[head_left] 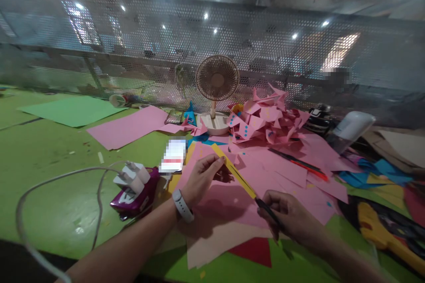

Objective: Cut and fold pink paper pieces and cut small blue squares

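Note:
Between the fingertips of my left hand, which wears a pale wristband, is the upper part of a narrow yellow paper strip. My right hand is closed around the black handles of a pair of scissors. Their dark blades lie along the strip and meet its lower end; whether they are parted I cannot tell. Both hands hover over overlapping pink paper sheets. A paler pink sheet and a red piece of paper lie nearer the table's front edge.
Behind the sheets stand a small fan and a heap of folded pink paper. A phone and a purple power block with white chargers sit left. A red-and-black cutter and a yellow-handled tool lie right.

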